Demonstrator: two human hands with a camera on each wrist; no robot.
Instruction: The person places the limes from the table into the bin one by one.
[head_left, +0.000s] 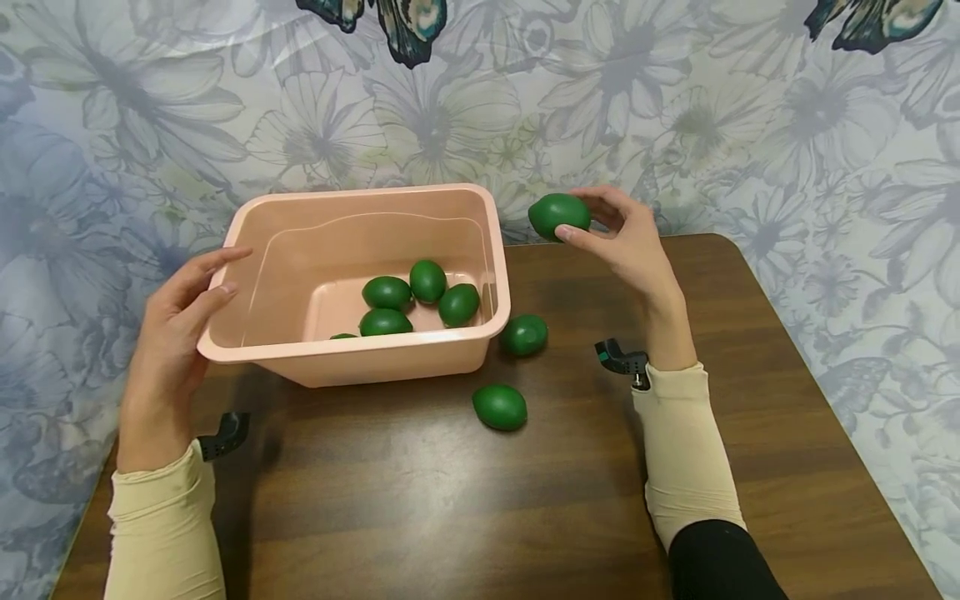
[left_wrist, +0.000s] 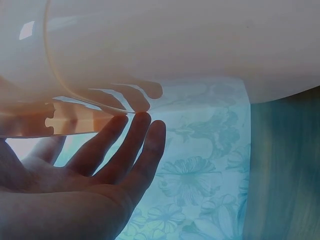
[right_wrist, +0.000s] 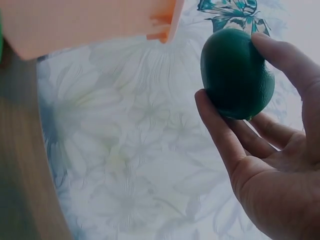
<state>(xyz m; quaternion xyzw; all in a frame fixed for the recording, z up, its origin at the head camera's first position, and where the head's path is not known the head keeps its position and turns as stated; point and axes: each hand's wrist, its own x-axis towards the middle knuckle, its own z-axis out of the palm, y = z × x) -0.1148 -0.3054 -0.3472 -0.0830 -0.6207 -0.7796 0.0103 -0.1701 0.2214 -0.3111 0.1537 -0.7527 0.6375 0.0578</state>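
Observation:
My right hand (head_left: 615, 237) holds a green lime (head_left: 559, 217) between thumb and fingertips, raised to the right of a peach plastic basin (head_left: 352, 350). In the right wrist view the lime (right_wrist: 235, 75) shows whole, with the thumb on one side and fingers on the other. My left hand (head_left: 176, 325) holds the basin's left end, thumb and index finger over the rim. In the left wrist view, other fingers (left_wrist: 135, 145) of that hand lie against the outer wall. Several limes (head_left: 427, 282) lie inside the basin, toward its right side.
Two more limes lie on the brown wooden table (head_left: 420, 492): one lime (head_left: 523, 335) close by the basin's right front corner, another lime (head_left: 500, 407) nearer me. A flower-printed wall covering (head_left: 675, 108) rises just behind the basin. Dark camera mounts (head_left: 622, 358) stick out at both wrists.

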